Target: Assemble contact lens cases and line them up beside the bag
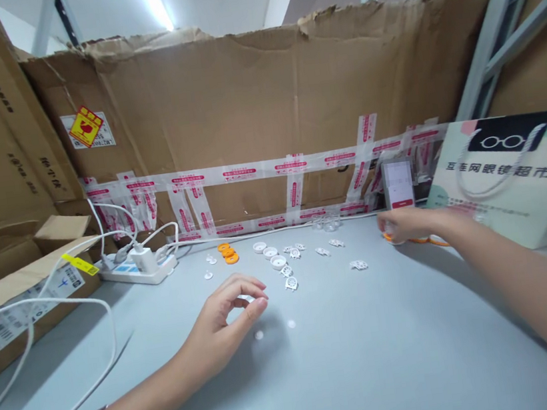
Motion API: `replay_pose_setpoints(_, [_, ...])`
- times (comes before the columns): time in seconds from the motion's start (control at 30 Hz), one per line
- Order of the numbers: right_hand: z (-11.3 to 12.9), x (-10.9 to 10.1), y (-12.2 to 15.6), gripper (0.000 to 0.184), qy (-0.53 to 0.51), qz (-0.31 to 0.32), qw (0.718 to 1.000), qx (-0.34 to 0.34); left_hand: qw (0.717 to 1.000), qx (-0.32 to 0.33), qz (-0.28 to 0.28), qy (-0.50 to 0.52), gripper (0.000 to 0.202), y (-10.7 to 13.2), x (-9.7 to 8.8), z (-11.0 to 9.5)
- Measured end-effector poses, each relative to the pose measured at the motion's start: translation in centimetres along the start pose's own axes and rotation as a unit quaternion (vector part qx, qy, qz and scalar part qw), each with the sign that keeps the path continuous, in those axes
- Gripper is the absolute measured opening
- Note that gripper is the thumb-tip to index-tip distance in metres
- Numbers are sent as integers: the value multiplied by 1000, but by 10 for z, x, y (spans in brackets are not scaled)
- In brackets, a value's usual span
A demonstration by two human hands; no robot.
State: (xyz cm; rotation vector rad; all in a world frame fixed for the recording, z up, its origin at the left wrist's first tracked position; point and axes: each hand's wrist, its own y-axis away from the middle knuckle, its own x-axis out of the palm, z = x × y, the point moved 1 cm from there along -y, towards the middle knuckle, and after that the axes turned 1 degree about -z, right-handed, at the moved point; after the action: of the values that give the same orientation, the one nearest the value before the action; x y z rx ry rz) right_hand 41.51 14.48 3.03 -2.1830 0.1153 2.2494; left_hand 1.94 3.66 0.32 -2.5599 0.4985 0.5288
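Observation:
My left hand [234, 311] hovers over the grey table, fingers loosely curved with a gap behind the thumb; nothing shows in it. Two small white discs [259, 335] lie below its fingertips. Just beyond it are white skeleton-like plastic pieces [291, 284], several white round rings [278, 262] and a small stack of orange rings [230, 256]. At the back right, my right hand [400, 224] has its fingers closed down on an orange ring [387, 238], mostly hidden by them. Another orange ring [438, 242] lies partly behind the wrist.
A phone [398, 183] stands upright behind my right hand, next to a paper bag [517, 179]. Clear round parts [326, 223] lie at the back. On the left are a power strip [135, 270], loose white cables and an opened carton [28, 298]. Large cardboard [250, 100] walls the rear.

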Motion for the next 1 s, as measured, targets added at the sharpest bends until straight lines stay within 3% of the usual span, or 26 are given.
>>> replay_pose_setpoints(0.23, [-6, -2, 6, 21, 33, -7, 998, 48, 999, 16, -4, -32, 17, 0, -3, -2])
replay_pose_setpoints(0.57, [9, -1, 5, 19, 127, -115, 985, -9, 995, 22, -1, -93, 19, -6, -8, 9])
replay_pose_setpoints(0.63, [17, 1, 1, 23, 131, -150, 979, -41, 992, 7, -38, -117, 21, -11, -15, 17])
replay_pose_setpoints(0.73, [35, 4, 2, 22, 106, -212, 963, -128, 978, -21, -145, -145, 23, -20, -32, 32])
replay_pose_setpoints(0.83, [54, 9, 9, 20, 55, -228, 947, -219, 960, -52, -218, -167, 27, -29, -53, 49])
replay_pose_setpoints(0.9, [65, 11, 14, 19, 31, -233, 935, -266, 947, -68, -241, -202, 27, -33, -65, 58])
replay_pose_setpoints(1.0, [76, 15, 23, 19, 8, -244, 917, -316, 934, -77, -232, -259, 28, -36, -73, 69])
